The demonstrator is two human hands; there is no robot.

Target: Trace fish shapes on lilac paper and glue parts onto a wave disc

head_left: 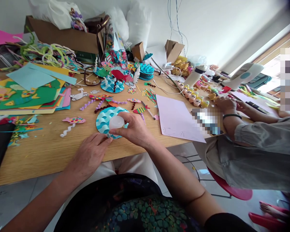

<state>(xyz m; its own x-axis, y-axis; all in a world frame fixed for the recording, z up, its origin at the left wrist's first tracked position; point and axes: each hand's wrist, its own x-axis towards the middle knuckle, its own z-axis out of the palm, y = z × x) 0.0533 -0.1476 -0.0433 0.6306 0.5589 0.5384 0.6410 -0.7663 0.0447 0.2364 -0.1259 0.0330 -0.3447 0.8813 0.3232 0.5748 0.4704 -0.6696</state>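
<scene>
A round blue disc with a wave pattern [101, 116] lies on the table in front of me. My right hand [135, 129] is closed round a whitish, translucent round container [116, 122], perhaps a bottle seen from its base, held over the disc. Its lower end is hidden. My left hand [93, 153] rests at the table edge, fingers together and fingertips pinching the disc's near rim. A spotted pink paper fish [74, 120] with a curly white pipe cleaner lies to the left. Just beyond the disc is a striped green-and-red paper fish [140, 110].
A sheet of pale lilac paper [176, 117] lies to the right. Farther back stand a white glue bottle [136, 74] and a stack of blue discs [146, 71]. Coloured paper [29, 77] is piled at left, beside a dark tablet-like slab [0, 148]. Another person's hands [228, 105] work at right.
</scene>
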